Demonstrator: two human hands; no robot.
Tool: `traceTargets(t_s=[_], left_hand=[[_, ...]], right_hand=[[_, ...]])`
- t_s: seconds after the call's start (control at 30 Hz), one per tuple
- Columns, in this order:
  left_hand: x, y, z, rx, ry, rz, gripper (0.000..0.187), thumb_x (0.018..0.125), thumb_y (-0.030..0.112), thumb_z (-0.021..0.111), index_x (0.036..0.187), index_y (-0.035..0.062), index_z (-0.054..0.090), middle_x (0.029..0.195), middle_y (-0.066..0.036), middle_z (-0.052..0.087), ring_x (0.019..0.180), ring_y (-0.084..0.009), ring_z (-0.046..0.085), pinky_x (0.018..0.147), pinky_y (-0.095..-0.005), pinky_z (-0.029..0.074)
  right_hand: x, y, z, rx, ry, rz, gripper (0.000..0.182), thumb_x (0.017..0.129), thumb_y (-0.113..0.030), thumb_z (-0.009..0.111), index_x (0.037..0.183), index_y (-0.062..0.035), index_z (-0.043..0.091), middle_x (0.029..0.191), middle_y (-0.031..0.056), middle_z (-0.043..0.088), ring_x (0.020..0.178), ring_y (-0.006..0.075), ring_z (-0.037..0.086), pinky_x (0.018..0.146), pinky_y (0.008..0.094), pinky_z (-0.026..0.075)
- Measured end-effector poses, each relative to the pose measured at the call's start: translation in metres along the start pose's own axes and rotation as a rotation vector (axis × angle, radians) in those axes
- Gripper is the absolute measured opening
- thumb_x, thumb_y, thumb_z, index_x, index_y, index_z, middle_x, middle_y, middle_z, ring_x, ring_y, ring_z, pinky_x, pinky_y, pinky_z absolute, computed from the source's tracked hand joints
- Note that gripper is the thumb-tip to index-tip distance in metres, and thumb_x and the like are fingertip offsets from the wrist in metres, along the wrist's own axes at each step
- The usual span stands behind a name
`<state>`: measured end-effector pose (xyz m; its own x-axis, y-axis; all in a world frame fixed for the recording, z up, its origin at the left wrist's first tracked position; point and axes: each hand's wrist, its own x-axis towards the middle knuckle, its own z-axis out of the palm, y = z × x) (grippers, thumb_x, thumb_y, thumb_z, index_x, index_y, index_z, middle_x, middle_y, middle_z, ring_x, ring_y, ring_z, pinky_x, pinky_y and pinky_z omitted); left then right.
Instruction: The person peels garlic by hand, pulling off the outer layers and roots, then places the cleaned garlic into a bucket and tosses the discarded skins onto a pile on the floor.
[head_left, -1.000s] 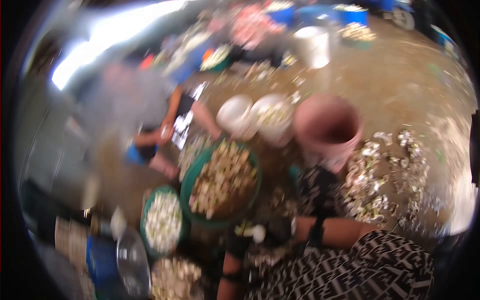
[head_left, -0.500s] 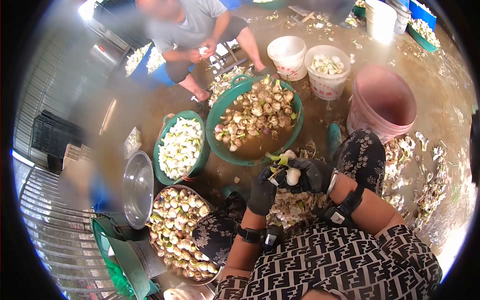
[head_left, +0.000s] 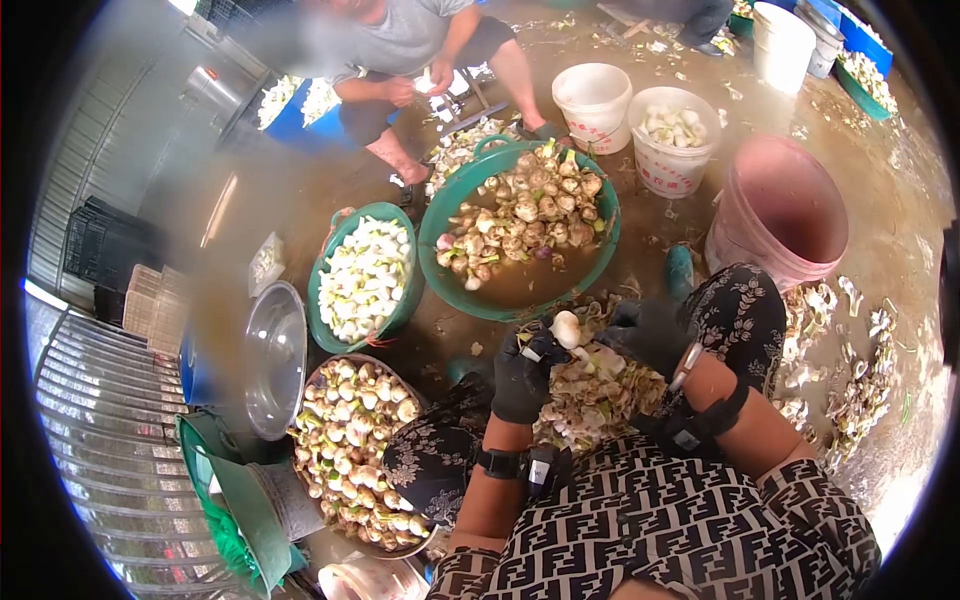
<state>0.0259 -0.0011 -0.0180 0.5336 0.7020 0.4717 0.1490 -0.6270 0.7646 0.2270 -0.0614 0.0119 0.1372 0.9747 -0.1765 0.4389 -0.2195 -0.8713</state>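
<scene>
A peeled white garlic bulb (head_left: 566, 329) is held in my left hand (head_left: 522, 375), which wears a black glove, fingers closed round its lower side. To the right of the bulb is my gloved right hand (head_left: 648, 336), fingers bent and pointing down-left; whether it pinches a bit of skin I cannot make out. Below both hands lies a pile of garlic skins (head_left: 595, 395). Ahead stands a green tub (head_left: 433, 262) of unpeeled bulbs in brownish water. A smaller green tub (head_left: 407, 290) of white bulbs is left of it.
Near my left knee is a basin of garlic (head_left: 350, 450), beside an empty metal bowl (head_left: 275, 360). A pink bucket (head_left: 735, 235) and white buckets (head_left: 590, 115) stand at the right and ahead. Another person (head_left: 410, 45) sits opposite, holding something white.
My hands have moved apart, the right one away from the bulb. The green stalk seen above the bulb is no longer visible. The view has shifted slightly.
</scene>
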Motion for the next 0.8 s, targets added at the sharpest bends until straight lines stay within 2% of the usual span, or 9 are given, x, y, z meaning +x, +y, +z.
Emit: traceTargets(t_s=[0.07, 0.17, 0.2, 0.3, 0.4, 0.53, 0.67, 0.77, 0.8], left_hand=[[0.005, 0.015, 0.001, -0.315, 0.018, -0.321, 0.012, 0.082, 0.006, 0.058, 0.092, -0.0013, 0.057, 0.083, -0.009, 0.062, 0.071, -0.0166, 0.062, 0.065, -0.0271, 0.051], [0.011, 0.037, 0.011, -0.538, 0.142, -0.573, 0.015, 0.077, 0.005, 0.062, 0.09, 0.0011, 0.057, 0.087, -0.01, 0.062, 0.076, -0.0159, 0.061, 0.069, -0.0277, 0.049], [0.011, 0.036, 0.013, -0.546, 0.131, -0.566, 0.015, 0.077, 0.005, 0.062, 0.09, 0.0011, 0.057, 0.087, -0.01, 0.062, 0.076, -0.0159, 0.061, 0.069, -0.0277, 0.049], [0.004, 0.033, 0.015, 0.101, 0.046, -0.133, 0.021, 0.069, 0.001, 0.066, 0.088, 0.0046, 0.057, 0.081, -0.01, 0.058, 0.078, -0.0252, 0.057, 0.069, -0.0336, 0.046], [0.0, 0.028, 0.015, 0.148, -0.073, -0.043, 0.028, 0.062, -0.002, 0.06, 0.089, 0.0044, 0.058, 0.089, -0.013, 0.056, 0.086, -0.0316, 0.054, 0.075, -0.0382, 0.045], [0.004, 0.036, 0.016, 0.211, -0.146, -0.01, 0.025, 0.067, -0.001, 0.062, 0.091, 0.0025, 0.058, 0.089, -0.013, 0.059, 0.086, -0.0308, 0.057, 0.075, -0.0367, 0.046], [0.001, 0.038, 0.02, -0.019, 0.058, -0.198, 0.026, 0.067, -0.002, 0.065, 0.091, 0.0052, 0.06, 0.081, -0.011, 0.06, 0.075, -0.027, 0.058, 0.069, -0.0358, 0.046], [0.009, 0.051, 0.002, 0.021, -0.091, -0.158, 0.012, 0.081, 0.003, 0.059, 0.093, 0.0027, 0.057, 0.079, -0.007, 0.061, 0.078, -0.0192, 0.061, 0.07, -0.0316, 0.05], [-0.009, 0.03, 0.011, -0.421, -0.009, -0.395, 0.018, 0.085, 0.007, 0.054, 0.102, -0.0002, 0.053, 0.083, -0.007, 0.061, 0.083, -0.0192, 0.06, 0.074, -0.0318, 0.051]], right_hand=[[-0.002, -0.008, 0.012, 0.112, 0.09, -0.031, 0.022, 0.069, -0.021, 0.068, 0.075, -0.0013, 0.063, 0.07, 0.0115, 0.061, 0.062, 0.023, 0.058, 0.062, 0.033, 0.046], [0.001, -0.009, 0.024, 0.243, 0.223, -0.078, 0.021, 0.069, -0.021, 0.068, 0.075, -0.0019, 0.064, 0.071, 0.0118, 0.062, 0.063, 0.022, 0.059, 0.061, 0.033, 0.046], [0.004, -0.005, 0.027, 0.266, 0.267, -0.094, 0.02, 0.07, -0.021, 0.068, 0.076, -0.0022, 0.064, 0.073, 0.0119, 0.062, 0.063, 0.0219, 0.059, 0.06, 0.0332, 0.046], [0.004, 0.002, 0.029, 0.263, 0.245, -0.027, 0.02, 0.071, -0.022, 0.066, 0.076, -0.0026, 0.065, 0.069, 0.0135, 0.062, 0.062, 0.0245, 0.06, 0.059, 0.0347, 0.046], [0.002, 0.005, 0.028, 0.148, 0.213, -0.026, 0.02, 0.071, -0.023, 0.061, 0.075, -0.0034, 0.065, 0.065, 0.0155, 0.06, 0.061, 0.0301, 0.059, 0.059, 0.0377, 0.046], [0.003, 0.011, 0.033, 0.047, 0.277, -0.063, 0.018, 0.07, -0.02, 0.056, 0.071, -0.0035, 0.062, 0.066, 0.0178, 0.059, 0.063, 0.0348, 0.057, 0.06, 0.0404, 0.045], [0.01, 0.027, 0.041, 0.242, 0.28, 0.026, 0.016, 0.07, -0.018, 0.056, 0.074, -0.0031, 0.062, 0.062, 0.0156, 0.058, 0.058, 0.0284, 0.058, 0.057, 0.0377, 0.045], [0.012, 0.031, 0.044, 0.354, 0.274, 0.078, 0.015, 0.07, -0.015, 0.057, 0.077, -0.0028, 0.063, 0.061, 0.0137, 0.059, 0.055, 0.0231, 0.057, 0.056, 0.0353, 0.045], [0.013, 0.033, 0.043, 0.307, 0.313, 0.065, 0.015, 0.07, -0.014, 0.057, 0.077, -0.0026, 0.064, 0.06, 0.0125, 0.059, 0.054, 0.0205, 0.057, 0.055, 0.0341, 0.045]])
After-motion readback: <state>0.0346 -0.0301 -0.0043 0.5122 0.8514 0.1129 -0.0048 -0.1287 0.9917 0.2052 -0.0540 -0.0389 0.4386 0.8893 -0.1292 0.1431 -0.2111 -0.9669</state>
